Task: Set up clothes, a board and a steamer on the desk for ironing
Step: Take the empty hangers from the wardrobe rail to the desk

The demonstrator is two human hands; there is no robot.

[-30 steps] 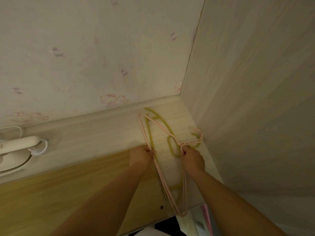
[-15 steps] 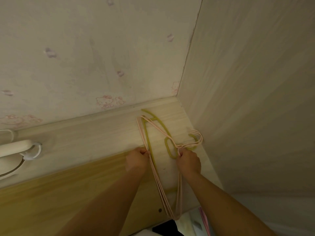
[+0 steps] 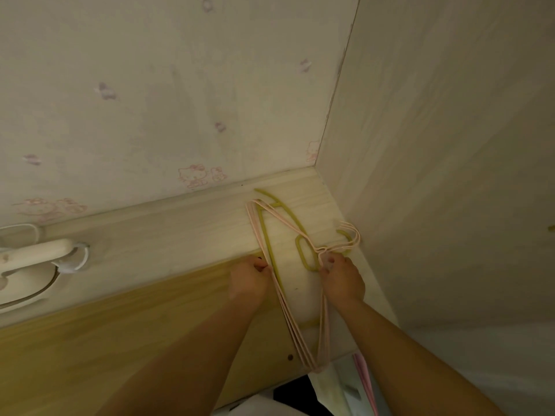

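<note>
Seemingly a clearing step: the hangers (image 3: pixel 271 250), a pink stack over a green one, lie flat in the worktop (image 3: pixel 168 235) corner, long axis running away from the person, hooks pointing right at the side panel. Left hand (image 3: pixel 249 280) pinches the long bar; right hand (image 3: pixel 342 279) grips the necks. Next, lift both ends together.

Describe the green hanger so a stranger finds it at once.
Go to the desk's far right corner, where the walls meet. A bundle of hangers lies there, held by both hands. The green hanger is the single thick olive one under the thin pink hangers.
</note>
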